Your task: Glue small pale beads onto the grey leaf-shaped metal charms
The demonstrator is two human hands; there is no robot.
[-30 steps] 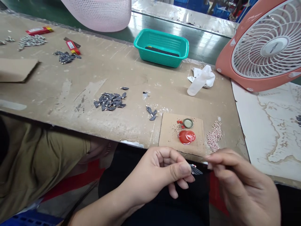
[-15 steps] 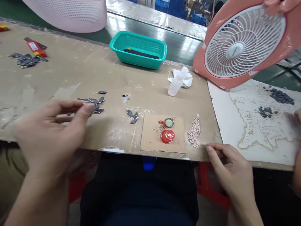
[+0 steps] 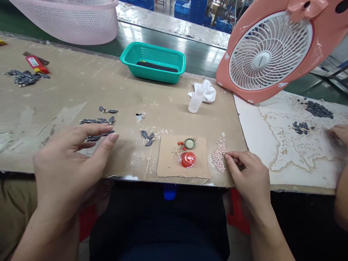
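Observation:
My left hand (image 3: pixel 69 161) hovers with its fingers apart just over a loose group of dark grey leaf-shaped charms (image 3: pixel 98 125), and nothing shows in its grip. My right hand (image 3: pixel 247 174) rests at the table edge, its fingertips against a heap of tiny pink beads (image 3: pixel 219 154). Whether those fingers pinch a bead is hidden. Left of the heap lies a cardboard square (image 3: pixel 170 170) bearing a green-lined bottle cap (image 3: pixel 189 143), a red cap (image 3: pixel 187 159) and a few red beads (image 3: pixel 181 145). A small cluster of leaf charms (image 3: pixel 146 137) sits between my hands.
A co-worker's hand (image 3: pixel 338 136) is at the right, beside dark charms on a stained white sheet (image 3: pixel 299 156). A salmon-pink fan (image 3: pixel 269 52), plastic bottle (image 3: pixel 196 101), white cloth (image 3: pixel 205 90), teal basket (image 3: pixel 152 61) and pink mesh basket (image 3: pixel 65 21) surround the worktable (image 3: pixel 54 90).
My hands have separated from holding a leaf charm together. The left moved over the charm group, the right moved to the pink beads, and the view swung left.

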